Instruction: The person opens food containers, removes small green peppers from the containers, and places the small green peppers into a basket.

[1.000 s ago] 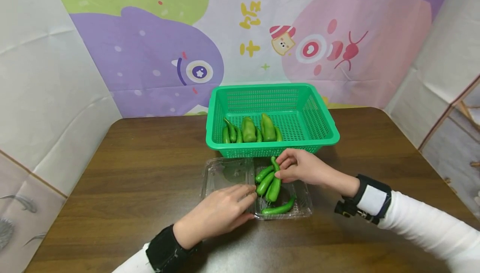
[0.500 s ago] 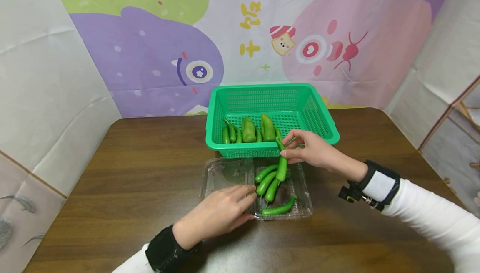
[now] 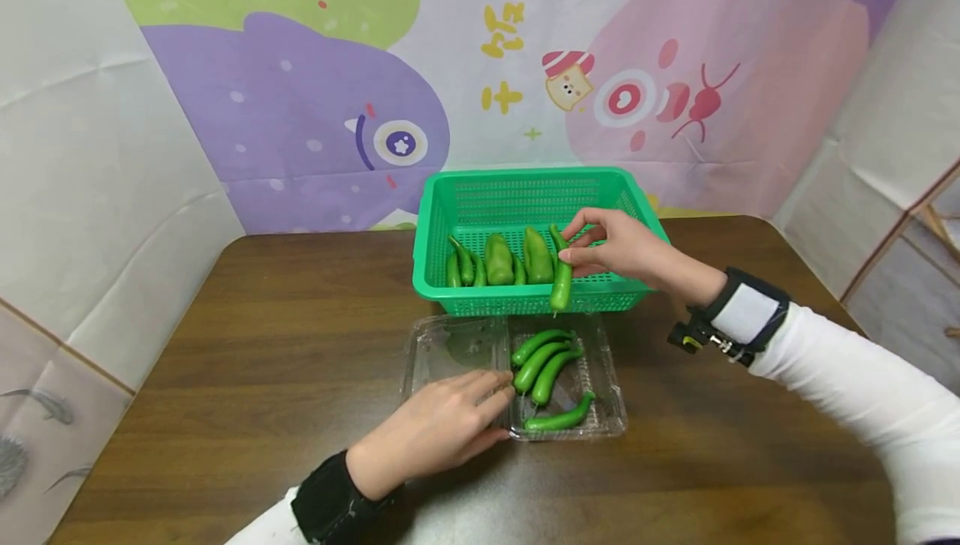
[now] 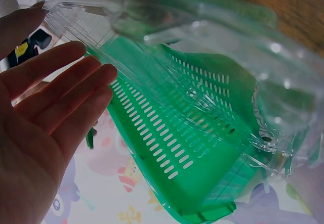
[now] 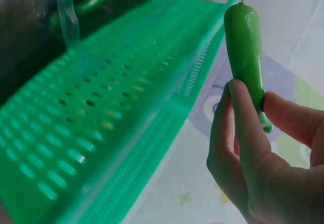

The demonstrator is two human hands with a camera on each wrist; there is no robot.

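Between thumb and fingers, my right hand pinches a slim green chili pepper, upright over the front rim of the green basket. The right wrist view shows the pepper's blunt end upward, fingers around its narrow end. My left hand rests at the middle fold of an opened clear plastic clamshell box, its fingers fairly straight. Several green chili peppers lie in the box's right half. Inside the basket are two thicker green peppers and several slim ones.
The brown wooden table ends at a cartoon-printed cloth behind the basket. The box's clear left half lies left of the fold, partly under my left hand. Bare basket floor shows at right.
My right hand has lifted one chili pepper out of the clear box and carried it away from me to the basket's front rim. My left hand has stayed in place.
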